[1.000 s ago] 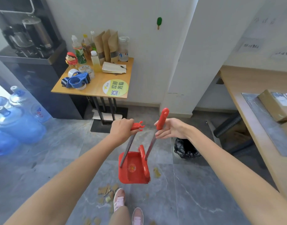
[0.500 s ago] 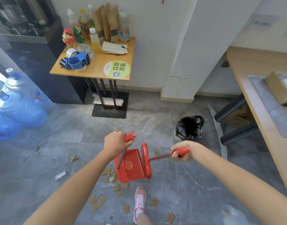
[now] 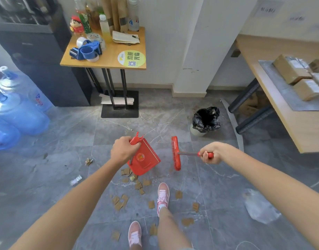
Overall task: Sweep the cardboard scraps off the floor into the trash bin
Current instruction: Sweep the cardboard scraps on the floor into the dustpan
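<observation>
My left hand grips the handle of a red dustpan, which hangs tilted above the grey tile floor. My right hand holds the red handle of a small red broom; its brush head stands apart, to the right of the pan. Several brown cardboard scraps lie scattered on the floor below the pan and around my pink shoes. A trash bin lined with a black bag stands further back on the right.
A small wooden table with bottles and tape stands at the back. Blue water jugs sit at left. A long wooden desk with boxes runs along the right. A crumpled plastic bag lies on the floor at right.
The broom has come away from the dustpan and moved to the right. The view has tilted further down, showing more scraps and both shoes.
</observation>
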The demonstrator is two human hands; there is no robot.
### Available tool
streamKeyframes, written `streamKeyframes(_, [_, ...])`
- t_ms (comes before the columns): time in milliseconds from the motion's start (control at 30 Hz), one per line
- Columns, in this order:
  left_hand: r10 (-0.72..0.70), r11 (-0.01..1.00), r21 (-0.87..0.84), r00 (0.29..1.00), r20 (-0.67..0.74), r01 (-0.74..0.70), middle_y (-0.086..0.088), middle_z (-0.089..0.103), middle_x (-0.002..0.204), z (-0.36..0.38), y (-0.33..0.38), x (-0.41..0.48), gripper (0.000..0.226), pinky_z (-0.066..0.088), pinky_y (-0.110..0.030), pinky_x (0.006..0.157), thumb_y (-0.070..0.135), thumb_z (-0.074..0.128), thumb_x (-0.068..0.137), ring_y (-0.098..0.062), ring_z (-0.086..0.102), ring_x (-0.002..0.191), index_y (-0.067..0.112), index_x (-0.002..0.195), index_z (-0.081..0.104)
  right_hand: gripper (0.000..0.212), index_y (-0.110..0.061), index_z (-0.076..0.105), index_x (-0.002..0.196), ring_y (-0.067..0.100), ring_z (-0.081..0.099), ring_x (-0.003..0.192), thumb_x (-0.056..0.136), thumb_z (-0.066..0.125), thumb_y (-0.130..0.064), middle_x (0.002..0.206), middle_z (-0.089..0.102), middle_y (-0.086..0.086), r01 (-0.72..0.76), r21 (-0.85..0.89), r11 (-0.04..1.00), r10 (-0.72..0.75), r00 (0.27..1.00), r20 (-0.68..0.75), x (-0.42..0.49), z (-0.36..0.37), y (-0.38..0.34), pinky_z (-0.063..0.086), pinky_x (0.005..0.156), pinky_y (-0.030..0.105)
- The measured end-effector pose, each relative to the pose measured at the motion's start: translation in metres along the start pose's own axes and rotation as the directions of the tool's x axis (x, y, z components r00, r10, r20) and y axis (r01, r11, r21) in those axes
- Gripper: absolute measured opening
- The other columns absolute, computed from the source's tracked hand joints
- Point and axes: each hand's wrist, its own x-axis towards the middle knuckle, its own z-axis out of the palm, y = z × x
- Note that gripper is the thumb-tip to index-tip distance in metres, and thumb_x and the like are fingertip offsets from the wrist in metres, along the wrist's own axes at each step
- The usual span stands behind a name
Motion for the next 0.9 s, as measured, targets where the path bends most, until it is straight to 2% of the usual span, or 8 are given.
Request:
streamKeyframes(167, [0.020,0.998,0.052,0.998,-0.058,-0.017,0.000,0.060,0.056,-0.003,-0.023,-0.025,0.042,0.051,-0.033,0.054,0.057,0.049,0.075,-0.025,0.064,0.059,0.018,0.062,0.057,0.032,-0.009,0.037,0.062,0.006,0.029,0.014,0.095,0.038,-0.005,0.027,0.031,-0.001,0.083,0.043,0.996,-0.075,0.984,-0.161,0.013,0.026,0.050,0.024,0.023,0.007])
streamKeyframes(333, [0.037,0.993,0.115,0.998,-0.044,-0.031,0.006,0.060,0.058,0.007,-0.023,-0.037,0.032,0.041,-0.026,0.046,0.050,0.056,0.086,-0.019,0.063,0.058,0.025,0.066,0.056,0.020,-0.014,0.037,0.079,0.007,0.028,0.014,0.090,0.043,0.001,0.022,0.033,-0.001,0.211,-0.083,0.974,-0.226,0.896,-0.382,0.031,0.044,0.060,0.031,0.029,0.008])
streamKeyframes(433, [0.011,0.989,0.145,0.999,-0.040,-0.005,0.003,0.061,0.059,0.022,-0.024,-0.036,0.032,0.046,-0.029,0.050,0.046,0.058,0.086,-0.022,0.065,0.062,0.023,0.063,0.054,0.020,-0.013,0.039,0.076,0.011,0.035,0.023,0.092,0.041,0.000,0.041,0.042,0.005,0.233,-0.136,0.963,-0.269,0.861,-0.432,0.047,0.037,0.053,0.033,0.029,0.009])
streamKeyframes(533, [-0.013,0.984,0.179,0.999,-0.039,0.020,-0.001,0.066,0.064,0.038,-0.022,-0.031,0.033,0.051,-0.032,0.058,0.047,0.058,0.084,-0.024,0.066,0.065,0.024,0.062,0.049,0.026,-0.014,0.040,0.067,0.016,0.046,0.045,0.090,0.049,-0.004,0.065,0.047,0.006,0.279,-0.153,0.948,-0.317,0.863,-0.392,0.069,0.028,0.042,0.036,0.026,0.012])
streamKeyframes(667, [0.005,0.976,0.217,1.000,-0.022,0.000,0.003,0.067,0.064,0.060,-0.024,-0.029,0.037,0.055,-0.035,0.059,0.053,0.052,0.082,-0.022,0.066,0.064,0.020,0.065,0.053,0.034,-0.010,0.035,0.062,0.016,0.029,0.042,0.095,0.037,-0.005,0.063,0.038,0.007,0.165,-0.119,0.979,-0.203,0.828,-0.523,0.119,0.033,0.037,0.031,0.029,0.009])
streamKeyframes(767, [0.003,0.972,0.235,1.000,-0.019,0.002,0.002,0.065,0.063,0.073,-0.032,-0.030,0.043,0.056,-0.037,0.059,0.058,0.049,0.080,-0.023,0.065,0.062,0.018,0.067,0.055,0.024,-0.006,0.047,0.072,0.020,0.039,0.050,0.094,0.038,0.000,0.068,0.044,0.011,0.102,-0.247,0.964,-0.214,0.847,-0.487,0.134,0.036,0.053,0.032,0.028,0.013])
streamKeyframes(833, [0.008,0.973,0.232,1.000,-0.018,-0.003,0.001,0.065,0.062,0.079,-0.039,-0.037,0.047,0.056,-0.037,0.059,0.061,0.048,0.081,-0.025,0.065,0.063,0.017,0.066,0.054,0.026,-0.010,0.044,0.069,0.024,0.047,0.063,0.092,0.042,0.002,0.069,0.048,0.009,0.123,-0.383,0.915,-0.292,0.860,-0.420,0.132,0.041,0.073,0.038,0.037,0.022])
streamKeyframes(900, [0.013,0.973,0.232,1.000,-0.010,-0.010,0.000,0.065,0.062,0.081,-0.046,-0.047,0.048,0.055,-0.037,0.060,0.061,0.050,0.083,-0.026,0.065,0.064,0.016,0.067,0.054,0.026,-0.008,0.042,0.070,0.021,0.045,0.055,0.092,0.041,0.005,0.065,0.044,0.008,0.126,-0.429,0.895,-0.303,0.876,-0.375,0.134,0.048,0.097,0.035,0.037,0.021])
